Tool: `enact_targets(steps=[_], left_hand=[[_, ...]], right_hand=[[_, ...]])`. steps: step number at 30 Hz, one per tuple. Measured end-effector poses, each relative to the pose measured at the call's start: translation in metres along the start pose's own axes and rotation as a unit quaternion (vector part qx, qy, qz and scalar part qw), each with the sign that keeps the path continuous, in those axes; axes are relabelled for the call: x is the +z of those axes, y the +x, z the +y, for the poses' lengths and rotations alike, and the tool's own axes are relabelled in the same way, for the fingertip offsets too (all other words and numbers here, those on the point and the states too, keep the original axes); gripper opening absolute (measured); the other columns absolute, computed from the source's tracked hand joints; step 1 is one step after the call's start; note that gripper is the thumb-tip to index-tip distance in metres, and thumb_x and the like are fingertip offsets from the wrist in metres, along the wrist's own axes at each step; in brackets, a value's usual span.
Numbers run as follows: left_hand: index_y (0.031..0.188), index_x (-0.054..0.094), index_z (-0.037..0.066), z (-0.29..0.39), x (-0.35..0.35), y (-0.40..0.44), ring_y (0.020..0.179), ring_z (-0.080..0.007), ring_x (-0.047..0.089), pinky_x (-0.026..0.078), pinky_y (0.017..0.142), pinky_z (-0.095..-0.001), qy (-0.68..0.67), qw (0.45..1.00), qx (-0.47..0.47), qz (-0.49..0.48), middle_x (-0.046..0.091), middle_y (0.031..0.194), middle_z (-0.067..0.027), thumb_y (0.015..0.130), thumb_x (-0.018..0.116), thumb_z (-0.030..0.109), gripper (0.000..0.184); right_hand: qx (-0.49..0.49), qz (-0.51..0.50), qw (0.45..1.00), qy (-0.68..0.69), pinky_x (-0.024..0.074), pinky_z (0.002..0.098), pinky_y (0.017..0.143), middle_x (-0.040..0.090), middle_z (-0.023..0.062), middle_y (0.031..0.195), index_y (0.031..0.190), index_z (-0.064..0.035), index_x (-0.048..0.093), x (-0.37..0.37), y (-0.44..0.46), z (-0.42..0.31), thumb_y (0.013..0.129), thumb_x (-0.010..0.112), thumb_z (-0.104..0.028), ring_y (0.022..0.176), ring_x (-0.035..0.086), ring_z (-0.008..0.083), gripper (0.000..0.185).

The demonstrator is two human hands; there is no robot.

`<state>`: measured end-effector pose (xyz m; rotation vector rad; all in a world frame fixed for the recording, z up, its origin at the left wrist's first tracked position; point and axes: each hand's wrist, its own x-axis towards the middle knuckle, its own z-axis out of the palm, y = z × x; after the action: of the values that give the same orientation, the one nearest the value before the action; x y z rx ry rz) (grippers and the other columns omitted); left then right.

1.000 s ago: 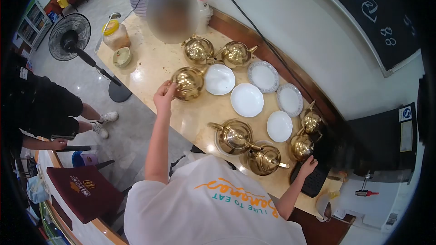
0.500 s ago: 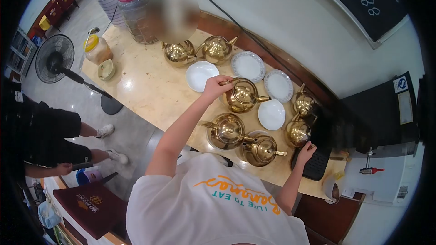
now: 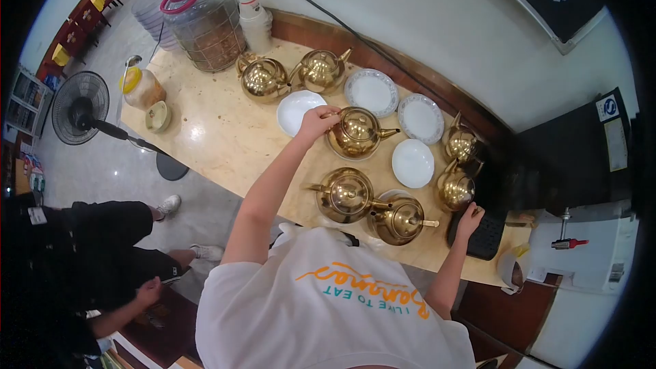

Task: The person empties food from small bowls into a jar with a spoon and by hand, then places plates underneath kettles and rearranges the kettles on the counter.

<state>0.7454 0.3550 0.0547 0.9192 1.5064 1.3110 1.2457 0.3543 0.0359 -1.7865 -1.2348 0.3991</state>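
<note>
My left hand [image 3: 318, 124] grips the handle of a golden teapot [image 3: 358, 131], which sits over a white plate whose rim shows beneath it. My right hand [image 3: 470, 220] has its fingers closed at the handle side of another golden teapot [image 3: 456, 188], beside a black tray [image 3: 476, 238]. Below the left-hand pot stand two more golden teapots [image 3: 346, 193] [image 3: 400, 219]. White plates [image 3: 298, 111] [image 3: 413, 163] and two patterned plates [image 3: 371, 92] [image 3: 420, 119] lie around the held pot.
Two teapots [image 3: 264, 78] [image 3: 321, 70] stand near the wall, and one [image 3: 462, 144] at the right. Farther left are a large pink-lidded jar [image 3: 205, 24], paper cups [image 3: 254, 20], a yellow-lidded jar [image 3: 142, 89] and a bowl [image 3: 158, 117]. A person [image 3: 89, 253] and fan [image 3: 80, 108] are beyond the table.
My left hand has carried its teapot rightward, from the table's left part to over a plate among the others. My right hand has stayed by its teapot. The other person has come nearer.
</note>
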Motion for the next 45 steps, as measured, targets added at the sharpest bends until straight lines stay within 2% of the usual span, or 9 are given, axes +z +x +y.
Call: enact_targets(steps=[7,13,16,25,28,35,37,40,45], left_hand=[[0.096,0.063,0.002,-0.01,0.0,0.002,0.056,-0.0044,0.05,0.042,0.051,-0.0209,0.011,0.999,0.034,0.028,0.058,0.067,0.0009,0.073,0.07,0.021,0.031],[0.095,0.059,0.007,-0.004,-0.006,-0.005,0.093,-0.019,0.055,0.044,0.076,-0.0304,0.102,0.974,0.144,0.139,0.06,0.094,-0.0078,0.073,0.072,0.03,0.034],[0.096,0.058,0.008,0.0,-0.023,-0.022,0.107,-0.0246,0.049,0.04,0.085,-0.0346,0.031,0.984,0.095,0.149,0.058,0.104,-0.0098,0.074,0.07,0.03,0.033],[0.097,0.057,0.005,-0.022,-0.069,-0.097,0.091,-0.0147,0.054,0.041,0.076,-0.0254,-0.022,0.966,-0.066,0.247,0.059,0.096,-0.0048,0.081,0.063,0.024,0.026],[0.098,0.058,0.005,-0.032,-0.076,-0.111,0.085,-0.0123,0.053,0.041,0.073,-0.0251,-0.02,0.954,-0.073,0.291,0.059,0.094,-0.0041,0.082,0.061,0.024,0.024],[0.1,0.057,0.007,-0.035,-0.09,-0.132,0.087,-0.0115,0.05,0.038,0.074,-0.0273,-0.05,0.941,-0.075,0.326,0.057,0.096,-0.0019,0.082,0.059,0.026,0.026],[0.104,0.056,0.012,-0.047,-0.099,-0.131,0.095,-0.0116,0.048,0.035,0.077,-0.0315,-0.04,0.946,-0.074,0.313,0.055,0.101,0.0007,0.081,0.058,0.033,0.031],[0.098,0.057,0.005,-0.037,-0.099,-0.133,0.088,-0.0121,0.049,0.038,0.078,-0.026,-0.065,0.931,-0.065,0.354,0.057,0.094,-0.0029,0.083,0.058,0.022,0.023],[0.099,0.057,0.006,-0.036,-0.1,-0.131,0.09,-0.012,0.048,0.037,0.077,-0.0264,-0.072,0.928,-0.07,0.359,0.056,0.096,-0.0015,0.084,0.058,0.025,0.025]], right_hand=[[-0.024,-0.008,0.999,-0.041,0.0414,0.0357,0.075,0.053,0.0185,0.084,0.095,0.0042,0.045,0.0,0.002,-0.009,0.089,0.051,-0.027,0.078,0.051,0.0292,0.033],[-0.071,0.006,0.995,-0.068,0.0411,0.0368,0.072,0.052,0.0183,0.081,0.089,0.0043,0.047,0.005,0.014,-0.001,0.089,0.051,-0.024,0.075,0.05,0.0297,0.029],[-0.116,0.0,0.991,-0.067,0.0398,0.0355,0.07,0.048,0.0147,0.076,0.085,0.0036,0.047,0.004,0.014,-0.013,0.088,0.051,-0.021,0.071,0.046,0.027,0.025],[-0.132,-0.058,0.989,0.02,0.0411,0.0275,0.067,0.052,0.0077,0.076,0.09,0.001,0.049,0.018,0.016,-0.065,0.091,0.05,-0.022,0.071,0.048,0.0152,0.023],[-0.127,-0.115,0.984,0.041,0.0389,0.0253,0.063,0.044,0.0049,0.071,0.087,-0.0007,0.048,0.031,0.013,-0.083,0.09,0.051,-0.02,0.067,0.042,0.0129,0.019],[-0.168,-0.224,0.96,0.021,0.0401,0.0283,0.066,0.05,0.01,0.077,0.089,0.0007,0.048,0.062,0.017,-0.079,0.089,0.052,-0.019,0.07,0.046,0.0171,0.02],[-0.171,-0.234,0.957,0.017,0.0395,0.028,0.068,0.05,0.0104,0.078,0.089,0.0,0.048,0.068,0.017,-0.079,0.089,0.052,-0.018,0.072,0.046,0.0174,0.018],[-0.19,-0.239,0.952,0.018,0.0392,0.0281,0.068,0.05,0.0102,0.078,0.088,-0.0002,0.049,0.077,0.025,-0.065,0.089,0.052,-0.018,0.072,0.046,0.0179,0.018],[-0.16,-0.251,0.955,-0.001,0.0389,0.0291,0.065,0.049,0.0097,0.075,0.087,-0.0001,0.049,0.075,0.023,-0.082,0.088,0.053,-0.018,0.069,0.046,0.0186,0.019]])
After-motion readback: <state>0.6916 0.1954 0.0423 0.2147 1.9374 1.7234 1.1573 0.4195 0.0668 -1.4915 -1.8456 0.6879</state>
